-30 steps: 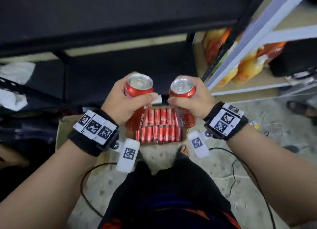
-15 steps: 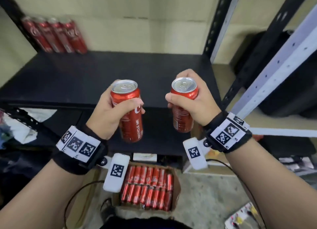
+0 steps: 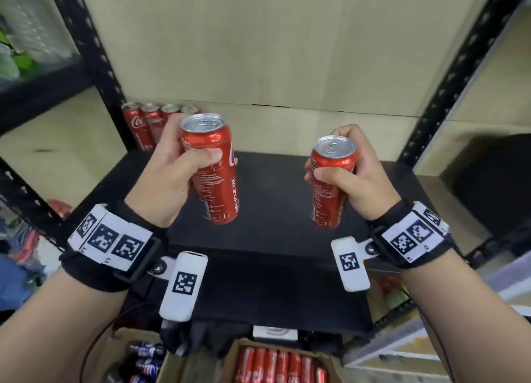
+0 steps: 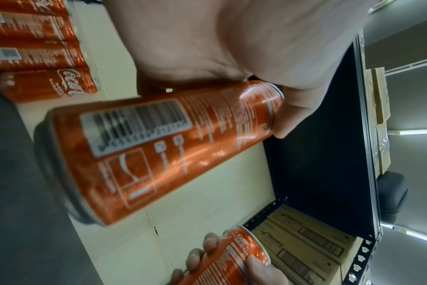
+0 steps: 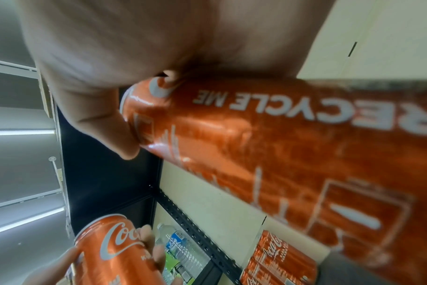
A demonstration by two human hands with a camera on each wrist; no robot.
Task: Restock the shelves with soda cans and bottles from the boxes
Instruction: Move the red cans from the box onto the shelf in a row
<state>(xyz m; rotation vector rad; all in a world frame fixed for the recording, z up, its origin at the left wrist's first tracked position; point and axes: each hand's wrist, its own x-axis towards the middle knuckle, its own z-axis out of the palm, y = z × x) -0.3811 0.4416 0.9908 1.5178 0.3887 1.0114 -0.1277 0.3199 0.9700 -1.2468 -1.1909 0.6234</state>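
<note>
My left hand [image 3: 169, 178] wrapped one upright can [image 3: 211, 167], nearer the row of cans [image 3: 152, 121] at the shelf's [image 3: 275, 199] back-left corner; my right hand [image 3: 362, 181] gripped another can [image 3: 330, 178].

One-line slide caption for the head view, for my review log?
Left hand and right hand each grip a red soda can above the black shelf, near a back-corner can row.

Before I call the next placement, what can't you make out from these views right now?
- Row of cans at the shelf's back left: the left hand and its can cover the row's right end, so no count.
- Box of red cans: cut by the head view's bottom edge.
- Right hand's can: blurred in the right wrist view.
</note>
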